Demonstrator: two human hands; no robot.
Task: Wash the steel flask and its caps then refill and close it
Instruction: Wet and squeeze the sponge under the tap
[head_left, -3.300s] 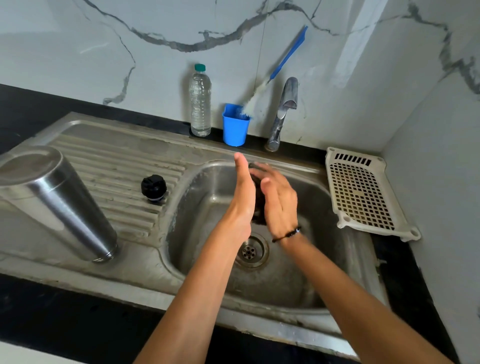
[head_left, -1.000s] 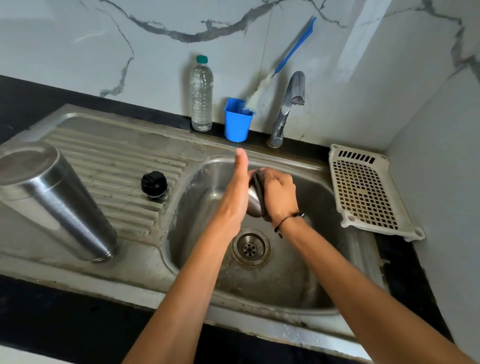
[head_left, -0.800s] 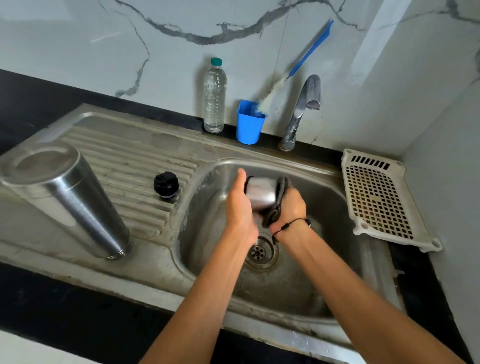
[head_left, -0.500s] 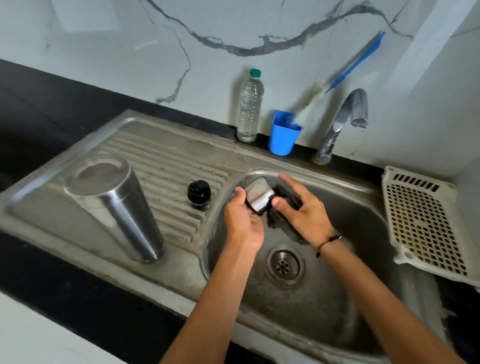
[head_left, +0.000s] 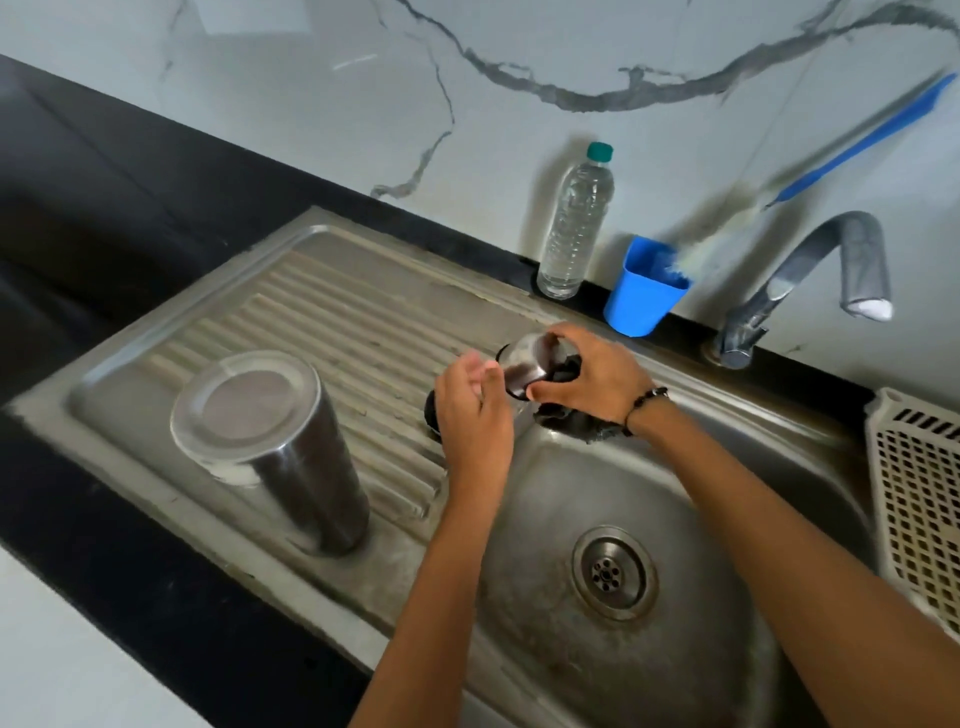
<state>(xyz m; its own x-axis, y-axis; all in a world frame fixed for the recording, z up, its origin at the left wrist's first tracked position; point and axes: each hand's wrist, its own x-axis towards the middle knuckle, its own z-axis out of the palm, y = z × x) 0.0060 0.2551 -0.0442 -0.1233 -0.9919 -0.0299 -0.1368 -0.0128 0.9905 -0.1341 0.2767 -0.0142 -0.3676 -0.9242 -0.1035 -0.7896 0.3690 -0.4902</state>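
The steel flask (head_left: 270, 447) stands upside down on the ribbed drainboard (head_left: 332, 322), left of the basin. My right hand (head_left: 597, 379) grips the steel outer cap (head_left: 524, 361) above the basin's back-left corner, with a dark scrub cloth (head_left: 571, 421) bunched under its palm. Just left of the cap is my left hand (head_left: 472, 410), fingers loosely bent and holding nothing. The black inner cap (head_left: 431, 410) sits on the drainboard, mostly hidden behind my left hand.
The sink basin (head_left: 701, 499) with its drain (head_left: 615, 571) lies below my arms. Along the back wall stand a water bottle (head_left: 574, 223), a blue cup (head_left: 647, 288) holding a blue brush (head_left: 857, 140), and the faucet (head_left: 810, 260). A white rack (head_left: 919, 499) lies at the right.
The steel cap passed from my left hand into my right and both hands moved left toward the drainboard. My left hand has let go. The view swung left.
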